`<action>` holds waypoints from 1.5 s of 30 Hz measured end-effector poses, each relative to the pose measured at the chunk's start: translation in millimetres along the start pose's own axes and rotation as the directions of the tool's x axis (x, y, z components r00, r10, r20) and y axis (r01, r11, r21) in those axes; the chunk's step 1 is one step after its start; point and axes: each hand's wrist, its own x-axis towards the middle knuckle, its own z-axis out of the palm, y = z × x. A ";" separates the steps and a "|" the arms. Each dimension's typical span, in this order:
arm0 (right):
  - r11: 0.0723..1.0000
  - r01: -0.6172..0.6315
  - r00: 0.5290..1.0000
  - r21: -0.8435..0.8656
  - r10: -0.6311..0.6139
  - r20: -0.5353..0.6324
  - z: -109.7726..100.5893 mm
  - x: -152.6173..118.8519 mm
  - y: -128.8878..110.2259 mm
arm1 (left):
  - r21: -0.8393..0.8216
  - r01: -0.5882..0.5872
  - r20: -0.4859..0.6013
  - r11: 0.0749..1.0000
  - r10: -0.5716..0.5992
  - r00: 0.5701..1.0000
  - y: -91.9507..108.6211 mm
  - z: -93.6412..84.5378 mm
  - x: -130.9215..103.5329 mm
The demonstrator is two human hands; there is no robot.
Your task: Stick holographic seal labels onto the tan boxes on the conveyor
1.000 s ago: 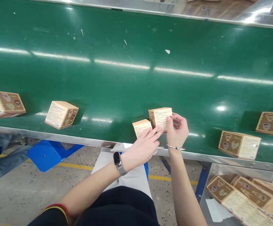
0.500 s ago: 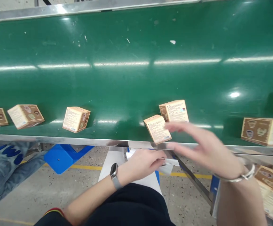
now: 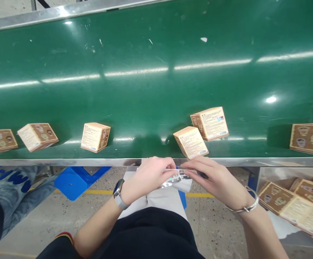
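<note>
My left hand [image 3: 156, 174], with a watch on the wrist, pinches the left part of a shiny silver packet [image 3: 171, 181] just below the metal edge of the green conveyor. The fingers of my right hand [image 3: 212, 176], with a bracelet on the wrist, are closed on the right end of the same packet. Just above my right fingers, a cream and brown box [image 3: 190, 142] sits near the belt's edge, beside a second box [image 3: 211, 123] behind it. Part of the packet is hidden by my fingers.
The green belt [image 3: 134, 97] has a metal rail [image 3: 64, 162]. More boxes stand left [image 3: 95, 137] and far right [image 3: 309, 139]. Flat cartons [image 3: 293, 207] lie low on the right. A blue stool [image 3: 71, 183] and a person's blue-gloved hand [image 3: 17, 178] are at lower left.
My right hand has moved left and down from beside the boxes and closed on the packet. The silver packet now shows between both hands. The boxes on the belt appear slightly further right.
</note>
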 end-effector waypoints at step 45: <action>0.773 -0.251 0.608 0.582 0.594 -0.527 27.7 37.6 67.4 | 0.395 -0.519 0.085 0.758 0.533 0.842 -13.5 24.7 56.8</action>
